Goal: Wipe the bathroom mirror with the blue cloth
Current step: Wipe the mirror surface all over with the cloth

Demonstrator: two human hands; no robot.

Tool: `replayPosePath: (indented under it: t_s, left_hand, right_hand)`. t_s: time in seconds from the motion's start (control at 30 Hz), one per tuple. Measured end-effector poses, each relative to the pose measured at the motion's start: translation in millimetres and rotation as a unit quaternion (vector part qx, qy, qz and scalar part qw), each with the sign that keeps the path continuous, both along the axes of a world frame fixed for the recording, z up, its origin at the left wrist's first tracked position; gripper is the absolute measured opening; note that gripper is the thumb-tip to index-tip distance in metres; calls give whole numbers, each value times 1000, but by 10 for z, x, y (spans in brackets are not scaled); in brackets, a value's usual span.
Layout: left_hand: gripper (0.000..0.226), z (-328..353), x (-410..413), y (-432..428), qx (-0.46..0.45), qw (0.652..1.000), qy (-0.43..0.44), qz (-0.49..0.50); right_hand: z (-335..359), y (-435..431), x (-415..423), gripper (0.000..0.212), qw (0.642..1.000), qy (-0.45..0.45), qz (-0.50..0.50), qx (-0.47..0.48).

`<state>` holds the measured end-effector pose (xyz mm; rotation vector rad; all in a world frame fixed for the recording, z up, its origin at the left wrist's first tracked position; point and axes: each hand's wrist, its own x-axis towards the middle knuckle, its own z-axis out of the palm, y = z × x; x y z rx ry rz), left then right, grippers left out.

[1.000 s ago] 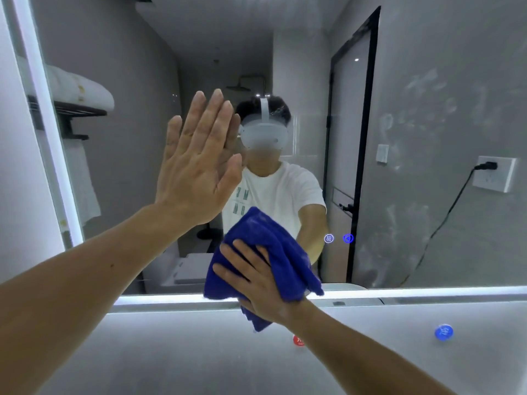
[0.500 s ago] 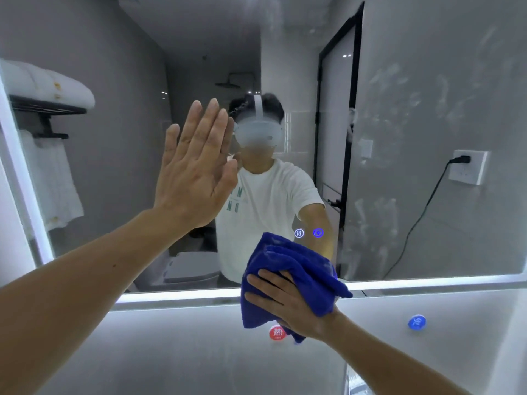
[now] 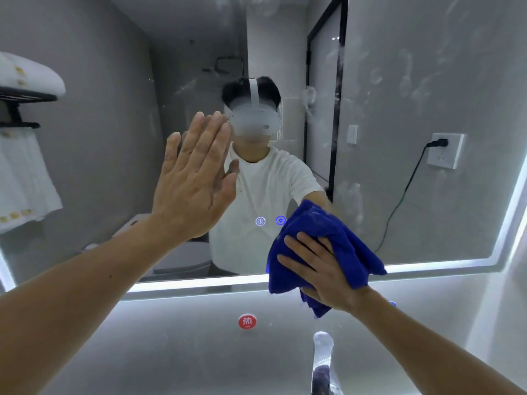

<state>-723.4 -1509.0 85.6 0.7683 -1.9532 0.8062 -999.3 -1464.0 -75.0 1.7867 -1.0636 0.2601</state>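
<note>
The right hand [image 3: 325, 273] hides half the blue cloth [image 3: 328, 223]; blue button [image 3: 392, 304] barely peeks past the wrist; faucet [image 3: 322, 354] cut off below.

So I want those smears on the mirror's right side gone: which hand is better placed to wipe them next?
Right hand: it presses the blue cloth on the mirror, beside the smears. The left hand lies flat and bare, farther left.
</note>
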Motion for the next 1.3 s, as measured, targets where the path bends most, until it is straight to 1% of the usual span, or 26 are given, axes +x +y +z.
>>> replayPosePath:
  t_s: [0.13,0.23,0.3,0.37,0.47,0.57,0.63,0.73,0.87,0.97,1.13,1.23,1.3]
  left_hand:
    - [66,-30,-95,63,-9,1000,2,-6]
    - [64,-50,-142,103,-6,1000,5,-9]
    - [63,-57,-162,128,-1,1000,5,-3]
    - [64,-58,-160,152,2,1000,7,-7]
    - [64,-76,-110,170,-1,1000,-4,-5]
    - [64,-66,-39,147,3,1000,-9,7]
    - [64,-28,-13,122,5,1000,-8,13]
    - [65,27,17,97,7,1000,6,14]
    - [65,50,94,112,-2,1000,3,7]
    - [66,72,156,105,2,1000,8,17]
    - [66,154,224,89,-1,1000,24,16]
    - [66,195,307,87,-19,999,31,9]
    - [66,199,380,89,-19,999,34,7]
  right_hand:
    - [146,120,-350,67,996,-62,-24,-54]
    - [272,106,-346,62,989,-114,-25,-87]
    - [262,77,-251,60,986,-129,-30,-105]
    - [158,67,-180,62,984,-130,-34,-117]
    - [-80,65,-161,67,989,-92,-40,-105]
    - [-56,34,-145,68,992,-74,-34,-97]
    - [130,-16,-130,66,989,-91,-21,-115]
    - [523,-83,-131,61,978,-143,7,-151]
    - [933,-94,-149,65,975,-147,41,-160]
    - [1321,-108,-61,67,970,-162,47,-176]
    - [2077,-272,288,60,950,-205,65,-225]
    - [2163,-322,365,56,944,-202,94,-243]
    - [2069,-317,300,56,948,-186,97,-238]
